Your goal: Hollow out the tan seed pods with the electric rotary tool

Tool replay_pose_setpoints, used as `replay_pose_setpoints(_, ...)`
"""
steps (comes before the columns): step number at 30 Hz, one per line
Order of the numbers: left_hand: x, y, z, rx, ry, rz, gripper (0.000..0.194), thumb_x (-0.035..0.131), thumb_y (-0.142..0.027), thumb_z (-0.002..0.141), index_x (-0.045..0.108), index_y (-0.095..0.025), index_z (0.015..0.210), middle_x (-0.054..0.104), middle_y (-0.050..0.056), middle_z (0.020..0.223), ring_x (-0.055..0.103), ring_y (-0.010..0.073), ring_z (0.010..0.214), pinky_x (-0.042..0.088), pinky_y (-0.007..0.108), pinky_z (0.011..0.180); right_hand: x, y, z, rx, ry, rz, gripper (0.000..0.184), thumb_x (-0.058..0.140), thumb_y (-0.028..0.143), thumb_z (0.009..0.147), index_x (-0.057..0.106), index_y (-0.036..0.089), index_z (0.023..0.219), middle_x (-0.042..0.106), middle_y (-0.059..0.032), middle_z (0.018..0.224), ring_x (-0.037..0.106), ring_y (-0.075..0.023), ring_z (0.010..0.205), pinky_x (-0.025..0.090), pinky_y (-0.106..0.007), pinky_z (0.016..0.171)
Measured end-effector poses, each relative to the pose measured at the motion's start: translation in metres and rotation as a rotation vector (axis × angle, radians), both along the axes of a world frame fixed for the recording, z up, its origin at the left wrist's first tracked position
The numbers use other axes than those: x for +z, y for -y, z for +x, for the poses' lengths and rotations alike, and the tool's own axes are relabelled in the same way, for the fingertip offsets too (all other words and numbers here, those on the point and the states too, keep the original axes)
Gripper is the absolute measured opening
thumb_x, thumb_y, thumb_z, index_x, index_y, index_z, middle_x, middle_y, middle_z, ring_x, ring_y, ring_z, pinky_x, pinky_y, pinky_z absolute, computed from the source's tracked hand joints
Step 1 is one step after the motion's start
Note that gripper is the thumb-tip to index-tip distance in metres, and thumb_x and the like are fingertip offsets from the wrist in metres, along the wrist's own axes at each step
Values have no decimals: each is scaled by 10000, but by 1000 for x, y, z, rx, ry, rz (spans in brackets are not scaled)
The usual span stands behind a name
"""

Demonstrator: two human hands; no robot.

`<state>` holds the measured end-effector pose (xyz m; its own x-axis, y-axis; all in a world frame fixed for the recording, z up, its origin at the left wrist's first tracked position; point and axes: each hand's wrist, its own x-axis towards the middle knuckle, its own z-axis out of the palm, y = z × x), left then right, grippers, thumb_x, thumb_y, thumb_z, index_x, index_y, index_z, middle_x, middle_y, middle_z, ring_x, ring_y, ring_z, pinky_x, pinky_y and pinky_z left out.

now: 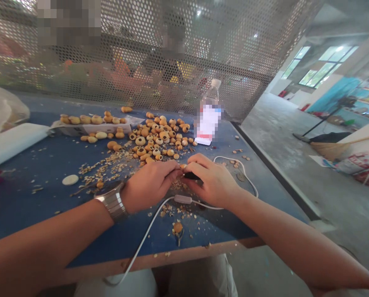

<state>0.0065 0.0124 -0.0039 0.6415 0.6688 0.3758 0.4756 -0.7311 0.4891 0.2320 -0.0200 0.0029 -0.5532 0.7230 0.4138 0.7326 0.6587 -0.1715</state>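
Forearms (76, 231) over table front; slip of dark tool (191, 176) is main risk

L wrist, w/ metal watch (114, 202), and R wrist come in above the blue table (42, 218). L hand (149, 181) has its fingertips pinched together on a small orange piece (182, 166), poss. a gourd, mostly hidden. R hand (217, 181) is closed around the dark tool; its tip I cannot see, b/c fingers cover it. The piece sits b/w both hands, just in front of the heap of small gourds (164, 137).

Main danger, I think: tool slips on the round skin and goes into L fingertips, b/c these are right beside it. Too much force could also crack the piece. 2nd: white cord (147, 231) w/ inline switch (183, 199) lies under the hands; a wrist could catch it and pull whatever it feeds (can't tell what). 3rd: phone (206, 123) seems to lean on plastic bottle (211, 98); a bump could tip both. Last: single gourd (177, 227) near the front edge could roll off, if a forearm brushes it.
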Motion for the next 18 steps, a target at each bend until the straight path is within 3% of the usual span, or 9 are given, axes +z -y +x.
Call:
replay_pose_setpoints(4,-2,-1,0,47,-6,-23,300,405,-346,1078,583,-210,879,684,19,760,617,174,639,370,289,581,0,1,-1,-50,-33,-4,243,637,379,991,617,222,1176,684,-73,1157,675,-210,971,492,-311,738)
replay_pose_setpoints(8,-3,2,1,8,-29,-40,280,379,-331,1077,574,-214,912,689,29,806,629,185,692,399,298,612,-3,2,-1,-4,31,31,157,657,294,945,633,222,1081,693,-56,1122,674,-186,923,461,-283,681)
replay_pose_setpoints(18,-5,17,3,-1,-35,-3,230,386,-311,1048,527,-228,886,655,61,853,612,225,800,483,356,713,-4,7,-5,-41,121,148,69,618,300,927,646,237,938,699,-10,1014,588,-133,709,303,-294,548)
